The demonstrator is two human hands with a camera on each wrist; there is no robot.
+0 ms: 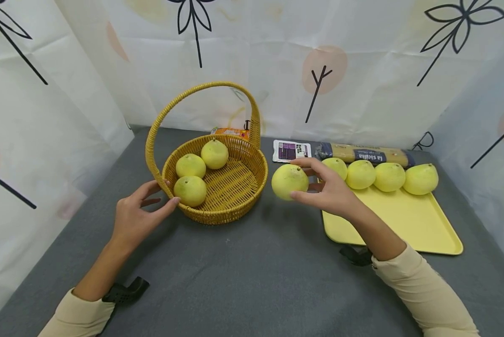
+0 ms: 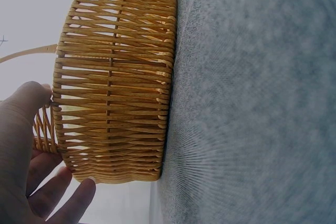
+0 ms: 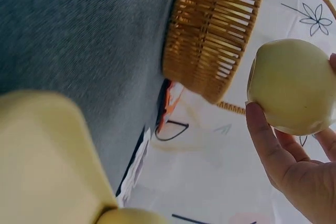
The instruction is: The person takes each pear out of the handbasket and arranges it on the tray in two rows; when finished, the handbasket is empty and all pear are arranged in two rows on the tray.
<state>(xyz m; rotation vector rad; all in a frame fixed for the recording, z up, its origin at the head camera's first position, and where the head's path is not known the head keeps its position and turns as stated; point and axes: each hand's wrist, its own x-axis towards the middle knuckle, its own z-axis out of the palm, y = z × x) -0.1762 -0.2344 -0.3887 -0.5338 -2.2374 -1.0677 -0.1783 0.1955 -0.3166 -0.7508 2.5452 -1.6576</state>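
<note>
A round yellow-green citrus fruit point(image 1: 290, 182) is held up between the thumb and fingers of my right hand point(image 1: 325, 187), just right of a woven wicker basket point(image 1: 239, 206). The right wrist view shows the same fruit point(image 3: 294, 87) above the table, fingertips on its skin. My left hand point(image 1: 136, 210) grips the basket's left side where the tall arched handle meets the rim; the thumb lies on the near rim, the fingers behind the handle. Inside the basket, three similar fruits point(image 1: 190, 166) sit to the left and back, beside bare woven floor.
On the right, a yellow tray point(image 1: 403, 224) carries several more fruits point(image 1: 389, 177) in a row along its back edge. Behind it lie a long pasta packet point(image 1: 361, 153) and a white-and-purple pouch point(image 1: 291, 151). An orange packet point(image 1: 231, 133) is partly hidden behind the basket.
</note>
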